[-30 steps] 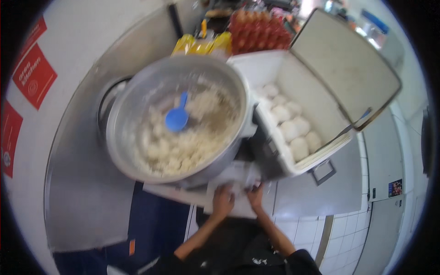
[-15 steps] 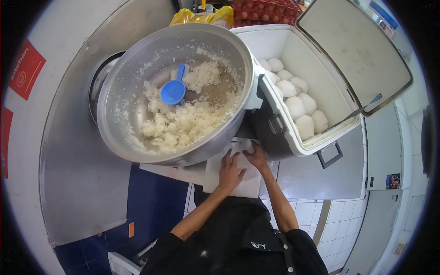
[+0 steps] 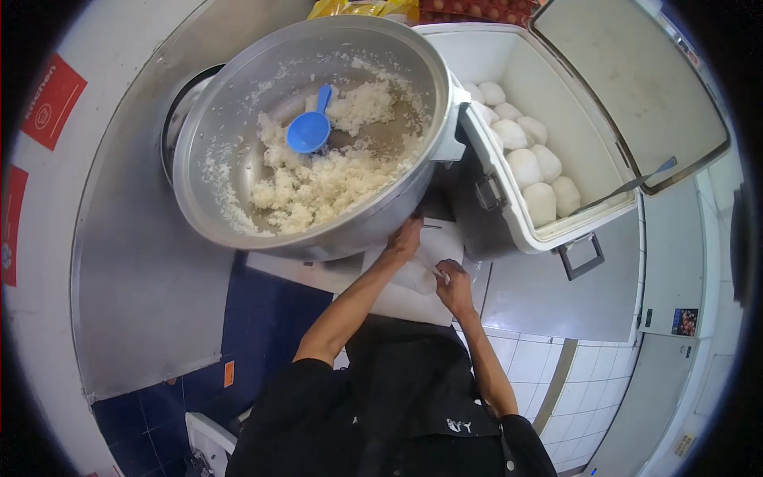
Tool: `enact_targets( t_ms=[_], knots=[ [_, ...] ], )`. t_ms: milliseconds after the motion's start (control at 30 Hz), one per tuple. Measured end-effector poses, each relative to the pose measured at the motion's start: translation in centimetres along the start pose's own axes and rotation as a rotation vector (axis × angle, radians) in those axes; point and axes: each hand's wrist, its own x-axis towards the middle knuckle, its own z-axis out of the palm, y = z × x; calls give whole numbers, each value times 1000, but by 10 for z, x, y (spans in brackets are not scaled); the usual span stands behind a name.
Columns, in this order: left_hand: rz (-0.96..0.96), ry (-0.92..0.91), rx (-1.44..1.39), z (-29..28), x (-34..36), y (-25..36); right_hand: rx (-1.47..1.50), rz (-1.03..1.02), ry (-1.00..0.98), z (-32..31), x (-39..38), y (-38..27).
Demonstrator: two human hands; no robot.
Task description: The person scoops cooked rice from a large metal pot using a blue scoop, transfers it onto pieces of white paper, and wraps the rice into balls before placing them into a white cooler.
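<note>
A white paper sheet (image 3: 413, 276) is lifted and slightly curled off a stack of white sheets (image 3: 405, 306) on the counter just in front of me. My right hand (image 3: 455, 290) is closed in a pinch on its near right edge. My left hand (image 3: 406, 238) is closed at the sheet's far left side, right beside the pot; its fingertips are partly hidden. Over the hands leans a large metal pot (image 3: 184, 179) with loose white rice (image 3: 322, 195) inside. A blue scoop (image 3: 308, 131) rests on the rice, bowl toward me, handle pointing away.
Right of the pot stands an open cooler box (image 3: 520, 230) holding several white wrapped bundles (image 3: 524, 168). A long-handled utensil (image 3: 628, 187) leans across its rim near the raised lid (image 3: 636, 87). Egg trays (image 3: 477, 11) and yellow packages (image 3: 366, 9) sit behind. A steel counter (image 3: 556, 298) extends right.
Both hands were spread flat on the paper; now they are closed and a sheet is raised between them. The left hand moved farther away, the right nearer. The view has shifted slightly.
</note>
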Motion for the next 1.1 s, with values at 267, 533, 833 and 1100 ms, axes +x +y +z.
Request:
enact_targets(
  t_ms=[267, 533, 833, 1100],
  knots=[
    [381, -125, 82, -39, -59, -15, 25, 2, 64, -6, -1, -7],
    [261, -47, 15, -79, -82, -3, -119, -20, 42, -7, 4, -10],
    [244, 188, 5, -80, -122, -20, -176, -82, -111, -5, -5, -11],
    [265, 80, -141, -63, -139, 24, -293, -76, -142, 8, 9, -12]
  ],
)
